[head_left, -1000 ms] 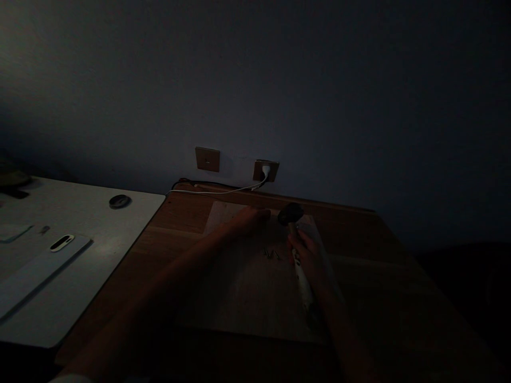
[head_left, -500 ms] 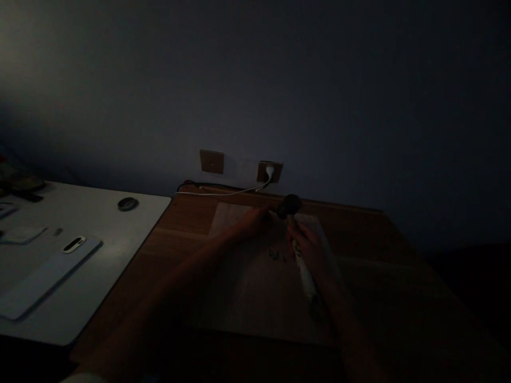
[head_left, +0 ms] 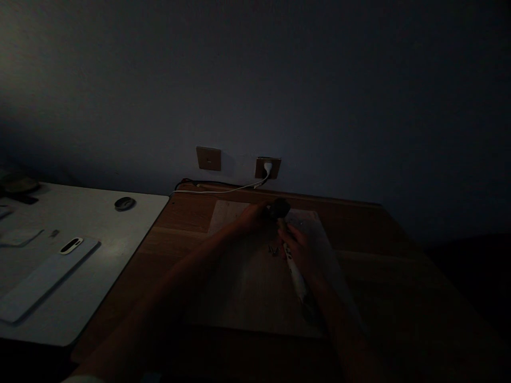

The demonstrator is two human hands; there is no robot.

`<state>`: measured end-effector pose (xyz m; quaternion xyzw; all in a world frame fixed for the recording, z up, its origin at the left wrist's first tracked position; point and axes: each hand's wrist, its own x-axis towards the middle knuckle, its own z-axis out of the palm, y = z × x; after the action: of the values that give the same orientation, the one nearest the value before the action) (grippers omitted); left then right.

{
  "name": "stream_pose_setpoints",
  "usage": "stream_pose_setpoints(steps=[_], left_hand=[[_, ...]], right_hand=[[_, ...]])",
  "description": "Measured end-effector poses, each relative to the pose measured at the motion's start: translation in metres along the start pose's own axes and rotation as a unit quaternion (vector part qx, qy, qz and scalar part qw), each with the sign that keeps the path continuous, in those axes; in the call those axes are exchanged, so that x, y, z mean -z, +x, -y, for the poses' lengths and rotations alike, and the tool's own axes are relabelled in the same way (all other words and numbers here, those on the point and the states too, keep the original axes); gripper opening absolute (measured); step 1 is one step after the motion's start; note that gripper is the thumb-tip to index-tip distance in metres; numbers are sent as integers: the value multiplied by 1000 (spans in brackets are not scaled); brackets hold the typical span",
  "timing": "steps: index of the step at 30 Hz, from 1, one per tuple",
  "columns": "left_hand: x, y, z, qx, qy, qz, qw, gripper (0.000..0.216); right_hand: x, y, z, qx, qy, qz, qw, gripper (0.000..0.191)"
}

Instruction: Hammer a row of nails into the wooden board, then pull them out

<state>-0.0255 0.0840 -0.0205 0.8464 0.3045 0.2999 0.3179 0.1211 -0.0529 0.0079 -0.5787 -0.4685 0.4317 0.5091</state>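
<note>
In the dim head view, my right hand (head_left: 300, 247) is closed around the light handle of a hammer (head_left: 294, 276), gripping it just below the dark, blunt head. The head hangs over the far part of a pale board (head_left: 247, 298), right beside the fingers of my left hand (head_left: 252, 218). Those fingers are drawn together low over the board; darkness and the hammer head hide what they hold. Several small metal pieces (head_left: 273, 250), like screws or nails, lie on the board between my hands.
The board rests on a wooden table (head_left: 159, 260) against the wall. A white cable (head_left: 223, 191) runs along the back to a plug in a wall socket (head_left: 268, 168). On the white table (head_left: 115, 250) at left are a pale flat slab (head_left: 43, 282) and a round dark ring (head_left: 124, 203).
The hammer and my right hand have moved left and slightly down, bringing the head close to my left fingers. My left hand stays nearly in place; the view has shifted slightly.
</note>
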Motion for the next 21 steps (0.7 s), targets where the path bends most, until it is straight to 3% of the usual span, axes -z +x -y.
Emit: stream_pose_setpoints(steps=[8,15,21], left_hand=[[-3,1,4,4,11,0,1000,56],[0,0,-4,13,38,16,999,41],[0,1,-2,16,46,13,999,47]], right_hand=[[1,0,-4,-4,-1,12,1000,38],[2,-1,-3,-1,0,11,1000,35],[1,-3,0,-4,1,16,1000,34]])
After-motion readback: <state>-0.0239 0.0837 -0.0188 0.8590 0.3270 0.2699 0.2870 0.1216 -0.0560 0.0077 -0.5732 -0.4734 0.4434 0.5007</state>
